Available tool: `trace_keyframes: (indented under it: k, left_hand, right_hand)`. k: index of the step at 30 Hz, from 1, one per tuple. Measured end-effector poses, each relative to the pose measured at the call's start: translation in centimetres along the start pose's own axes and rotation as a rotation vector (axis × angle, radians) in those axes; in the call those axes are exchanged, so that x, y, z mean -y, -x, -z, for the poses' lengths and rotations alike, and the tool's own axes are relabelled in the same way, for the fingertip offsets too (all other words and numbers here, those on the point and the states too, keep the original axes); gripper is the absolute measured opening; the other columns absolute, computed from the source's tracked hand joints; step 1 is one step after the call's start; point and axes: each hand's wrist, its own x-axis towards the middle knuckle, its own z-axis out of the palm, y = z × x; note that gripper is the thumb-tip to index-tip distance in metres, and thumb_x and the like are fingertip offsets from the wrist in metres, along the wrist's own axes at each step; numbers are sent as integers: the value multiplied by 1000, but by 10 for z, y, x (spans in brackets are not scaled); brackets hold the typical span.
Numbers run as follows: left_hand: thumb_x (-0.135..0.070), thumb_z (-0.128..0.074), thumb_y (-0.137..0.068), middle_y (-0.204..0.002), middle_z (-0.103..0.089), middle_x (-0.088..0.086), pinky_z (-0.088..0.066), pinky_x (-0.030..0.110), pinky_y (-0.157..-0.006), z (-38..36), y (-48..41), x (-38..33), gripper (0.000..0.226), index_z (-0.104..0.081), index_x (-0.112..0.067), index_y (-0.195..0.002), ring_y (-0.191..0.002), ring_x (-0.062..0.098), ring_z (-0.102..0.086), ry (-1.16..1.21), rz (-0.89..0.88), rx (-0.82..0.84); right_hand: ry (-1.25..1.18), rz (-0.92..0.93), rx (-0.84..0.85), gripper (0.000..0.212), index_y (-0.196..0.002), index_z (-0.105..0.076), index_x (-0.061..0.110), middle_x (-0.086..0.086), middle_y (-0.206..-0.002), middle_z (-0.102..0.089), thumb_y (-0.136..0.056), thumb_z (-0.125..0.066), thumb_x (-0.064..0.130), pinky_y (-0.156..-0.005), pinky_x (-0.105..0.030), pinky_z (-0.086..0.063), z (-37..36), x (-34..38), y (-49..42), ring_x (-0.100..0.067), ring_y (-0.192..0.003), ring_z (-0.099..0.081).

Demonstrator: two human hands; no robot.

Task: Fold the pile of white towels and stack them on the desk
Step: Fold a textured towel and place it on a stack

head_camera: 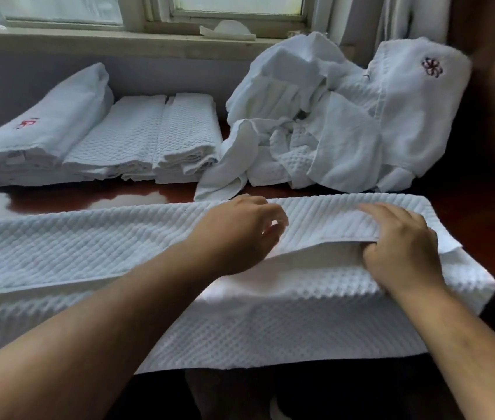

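Waffle towel (88, 247) lies along the near edge of the desk (73, 198), half-folded lengthwise. Right hand (403, 253) pinches the top layer's edge; left hand (240, 234) is loosely curled, gripping nothing. We'd square the edges, then smooth leftward. Unfolded pile (331, 116) sits far right.

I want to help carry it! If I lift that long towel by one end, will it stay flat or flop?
Probably flop: the towel already droops over the desk edge. It likely bends easily, since its top layer curves where the right hand pinches it. Its bumpy weave probably isn't slippery.
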Motion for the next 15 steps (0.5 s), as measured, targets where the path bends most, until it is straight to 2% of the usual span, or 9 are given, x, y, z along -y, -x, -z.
trace_keyframes:
  k: [3,6,9,11,13,15]
  left_hand:
    - [-54,-50,-99,-139,-52,-9,-39,40,-106,-21,-37,-19,40,-54,-42,-137,-132,15,-40,18,-52,169]
    - [-67,-46,-94,-158,-35,-8,-22,42,-120,-46,-51,-34,61,-40,-43,-150,-147,17,-22,70,-35,264]
    - [-86,-40,-81,-161,-28,-14,-12,41,-123,-61,-48,-38,83,-32,-45,-152,-149,11,-16,55,-106,272]
    - [-91,-38,-74,-160,-30,-16,-14,40,-123,-63,-47,-37,89,-34,-46,-151,-148,9,-18,53,-135,248]
    - [-87,-43,-77,-156,-39,-16,-23,38,-120,-62,-45,-38,78,-45,-47,-144,-144,9,-28,79,-161,189]
    - [-74,-53,-85,-146,-52,-17,-39,34,-110,-62,-42,-40,55,-61,-45,-131,-134,8,-43,107,-204,113]
  right_hand:
    - [-16,-237,23,72,-143,-53,19,-14,-141,-54,-76,-52,-7,-103,-51,-40,9,-34,-8,-42,-123,-46]
    - [-125,-363,-78,64,-145,-51,18,-19,-140,-46,-84,-51,-2,-106,-43,-38,12,-59,-11,-41,-126,-43]
    - [-216,-505,-200,61,-146,-47,17,-18,-137,-44,-88,-58,7,-102,-39,-40,13,-81,-12,-36,-123,-47]
    - [-294,-572,-188,60,-148,-43,20,-7,-126,-52,-91,-62,19,-92,-36,-42,15,-90,-16,-28,-114,-53]
    - [-359,-580,-147,62,-148,-42,26,11,-102,-58,-91,-65,26,-86,-33,-40,21,-93,-21,-19,-102,-54]
    - [-408,-582,-121,54,-143,-51,33,17,-99,-62,-91,-60,20,-87,-33,-45,24,-97,-25,-13,-101,-56]
